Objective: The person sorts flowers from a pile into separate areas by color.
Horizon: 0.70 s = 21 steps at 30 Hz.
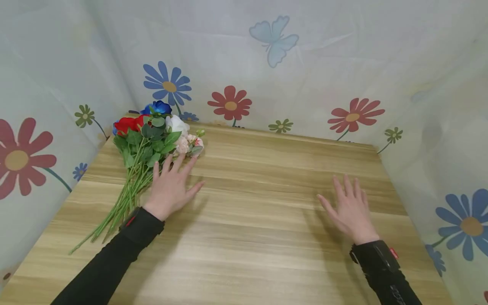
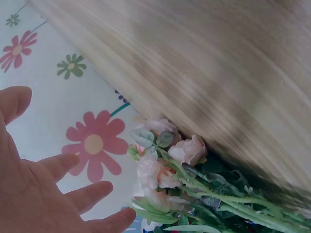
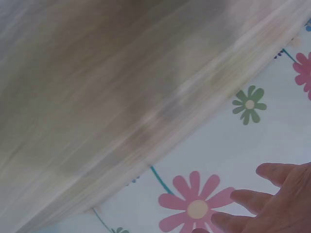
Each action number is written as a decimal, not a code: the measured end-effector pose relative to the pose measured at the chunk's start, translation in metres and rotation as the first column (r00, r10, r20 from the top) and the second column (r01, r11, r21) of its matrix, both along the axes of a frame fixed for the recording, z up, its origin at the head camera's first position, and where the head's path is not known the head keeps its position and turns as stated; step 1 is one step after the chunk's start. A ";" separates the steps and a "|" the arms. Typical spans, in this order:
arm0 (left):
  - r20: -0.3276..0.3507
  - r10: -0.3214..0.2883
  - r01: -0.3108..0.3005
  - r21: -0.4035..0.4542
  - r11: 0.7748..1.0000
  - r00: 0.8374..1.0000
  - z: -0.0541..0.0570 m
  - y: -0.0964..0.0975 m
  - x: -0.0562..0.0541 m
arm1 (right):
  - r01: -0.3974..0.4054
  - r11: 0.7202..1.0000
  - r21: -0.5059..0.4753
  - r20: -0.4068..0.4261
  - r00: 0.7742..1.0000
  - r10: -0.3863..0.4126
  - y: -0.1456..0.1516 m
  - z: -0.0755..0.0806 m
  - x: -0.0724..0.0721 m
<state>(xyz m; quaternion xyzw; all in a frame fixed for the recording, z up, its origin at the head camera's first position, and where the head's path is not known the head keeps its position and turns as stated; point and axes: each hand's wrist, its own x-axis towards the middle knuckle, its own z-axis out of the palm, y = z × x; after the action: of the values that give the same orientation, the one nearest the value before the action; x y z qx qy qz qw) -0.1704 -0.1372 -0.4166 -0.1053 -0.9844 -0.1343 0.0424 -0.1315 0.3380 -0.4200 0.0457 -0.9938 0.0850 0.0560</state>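
While splayed and free, left hand (image 1: pixel 169 188) just beside the flower bunch (image 1: pixel 153 134); right hand (image 1: pixel 350 209), likewise splayed, well apart.

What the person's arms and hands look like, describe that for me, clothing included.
The left hand and right hand are bare, with no gloves. The left sleeve and right sleeve are black and long. Each wrist has a black band with a small red patch. Pale markings show on the right sleeve. No cables are visible.
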 end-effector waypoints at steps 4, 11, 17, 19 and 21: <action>0.007 0.003 -0.003 0.010 1.000 1.000 0.008 -0.004 -0.001 | -0.032 0.999 -0.002 -0.022 0.999 0.032 -0.009 0.004 -0.003; -0.054 -0.008 0.009 0.011 1.000 0.998 0.022 -0.021 -0.004 | -0.133 0.977 -0.169 -0.050 0.991 0.127 -0.040 0.010 -0.012; -0.153 0.014 -0.009 0.035 0.999 0.988 0.035 -0.041 -0.003 | -0.196 0.881 -0.431 -0.037 0.979 0.200 -0.073 0.017 -0.021; -0.163 0.035 -0.027 0.051 0.998 0.986 0.039 -0.049 -0.003 | -0.187 0.814 -0.550 -0.016 0.977 0.214 -0.084 0.020 -0.024; -0.169 0.058 -0.047 0.067 0.997 0.984 0.042 -0.058 -0.003 | -0.148 0.716 -0.682 0.026 0.974 0.226 -0.096 0.024 -0.028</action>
<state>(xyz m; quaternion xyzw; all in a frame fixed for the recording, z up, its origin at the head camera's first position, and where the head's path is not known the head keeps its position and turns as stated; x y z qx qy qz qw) -0.1729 -0.1950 -0.3743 -0.0889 -0.9749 -0.1545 0.1334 -0.1591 0.2420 -0.3961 0.1179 -0.8864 0.4476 0.0065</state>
